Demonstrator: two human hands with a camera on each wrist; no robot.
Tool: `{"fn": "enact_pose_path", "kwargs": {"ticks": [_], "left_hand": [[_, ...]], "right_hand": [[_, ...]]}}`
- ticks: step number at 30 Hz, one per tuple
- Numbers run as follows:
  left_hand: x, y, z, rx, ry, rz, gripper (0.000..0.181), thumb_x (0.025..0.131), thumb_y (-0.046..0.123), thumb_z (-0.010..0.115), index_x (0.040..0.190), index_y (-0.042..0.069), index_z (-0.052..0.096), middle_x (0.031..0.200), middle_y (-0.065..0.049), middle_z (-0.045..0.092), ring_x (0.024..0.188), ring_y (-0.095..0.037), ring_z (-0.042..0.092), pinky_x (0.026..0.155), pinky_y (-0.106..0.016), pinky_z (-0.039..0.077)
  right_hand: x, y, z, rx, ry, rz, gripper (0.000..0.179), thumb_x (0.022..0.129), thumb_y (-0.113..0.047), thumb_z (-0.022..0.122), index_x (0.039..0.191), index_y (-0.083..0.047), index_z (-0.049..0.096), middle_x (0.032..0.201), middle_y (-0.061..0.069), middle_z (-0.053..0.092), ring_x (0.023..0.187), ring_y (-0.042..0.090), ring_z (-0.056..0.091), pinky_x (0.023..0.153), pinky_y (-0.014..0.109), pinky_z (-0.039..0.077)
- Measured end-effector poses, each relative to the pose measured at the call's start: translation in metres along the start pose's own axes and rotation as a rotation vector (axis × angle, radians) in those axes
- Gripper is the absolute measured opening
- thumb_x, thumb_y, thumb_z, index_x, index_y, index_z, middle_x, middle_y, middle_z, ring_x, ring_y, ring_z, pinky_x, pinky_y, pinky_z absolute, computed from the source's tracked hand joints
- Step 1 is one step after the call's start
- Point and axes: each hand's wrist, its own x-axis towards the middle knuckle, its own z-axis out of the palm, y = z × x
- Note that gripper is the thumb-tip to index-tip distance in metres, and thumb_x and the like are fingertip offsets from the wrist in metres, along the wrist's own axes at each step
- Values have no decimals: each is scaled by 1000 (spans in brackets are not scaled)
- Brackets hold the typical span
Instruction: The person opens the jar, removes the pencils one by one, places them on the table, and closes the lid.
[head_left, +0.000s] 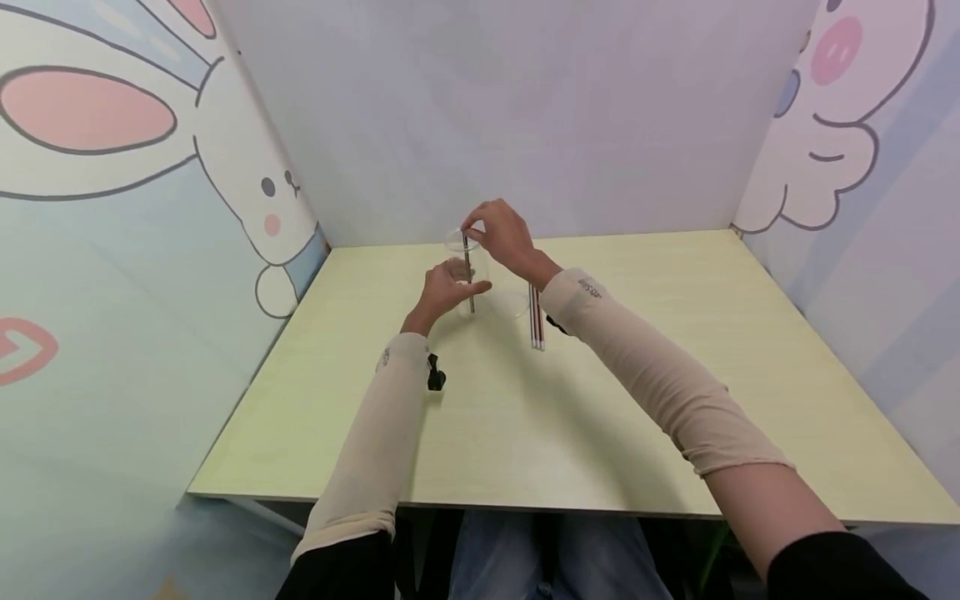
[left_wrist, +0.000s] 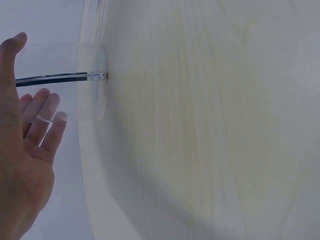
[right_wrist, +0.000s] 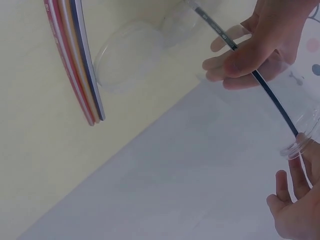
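Note:
A tall clear jar [head_left: 482, 265] stands near the back edge of the table. My left hand [head_left: 444, 292] holds it from the left side, thumb in front and fingers behind. Inside the jar is a dark striped pencil [right_wrist: 272, 97], its silver-banded end at the bottom in the left wrist view. At the jar's rim [right_wrist: 294, 149], my right hand [head_left: 506, 237] pinches the pencil's upper end between thumb and fingers. Several striped pencils [right_wrist: 75, 65], red, orange and dark, lie side by side on the table, partly hidden by my right forearm in the head view.
A round clear lid [right_wrist: 127, 55] lies on the table between the jar and the loose pencils. A pale wall [head_left: 525, 117] rises right behind the table [head_left: 360, 400]. Side walls with cartoon animals flank it.

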Motion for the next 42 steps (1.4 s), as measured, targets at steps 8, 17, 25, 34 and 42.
{"fn": "enact_pose_path", "kwargs": {"ticks": [8,17,25,34,42], "left_hand": [[0,-2,-1,4,-17,-4,76,66,67,75,117,13,62,117,-9,66,106,-16,61,94,-44,46],[4,3,-1,-3,-19,-2,72,67,66,75,117,17,62,115,-2,67,106,-14,61,93,-42,48],[1,1,-5,20,-1,-15,68,67,64,76,115,17,63,112,4,66,106,-15,60,92,-42,48],[-2,-1,-6,18,5,5,66,69,62,76,115,17,63,112,5,65,104,-14,61,90,-41,49],[1,-2,-5,29,-8,-6,73,66,69,74,117,19,61,113,6,65,104,-12,61,91,-40,49]], "right_hand": [[-3,2,3,212,-56,45,17,94,-22,63,107,-14,71,104,1,70,96,16,64,83,33,51],[1,3,-1,254,-64,130,17,94,-23,63,105,-13,70,103,1,70,93,14,64,83,31,52],[2,-1,4,262,-62,129,17,94,-23,63,106,-13,70,103,2,69,94,15,64,82,32,52],[2,-6,1,263,-96,157,18,95,-23,61,107,-13,70,105,2,69,95,15,65,84,32,52],[4,-5,-1,283,-115,169,19,95,-23,61,108,-13,70,107,2,69,98,15,64,85,31,51]]}}
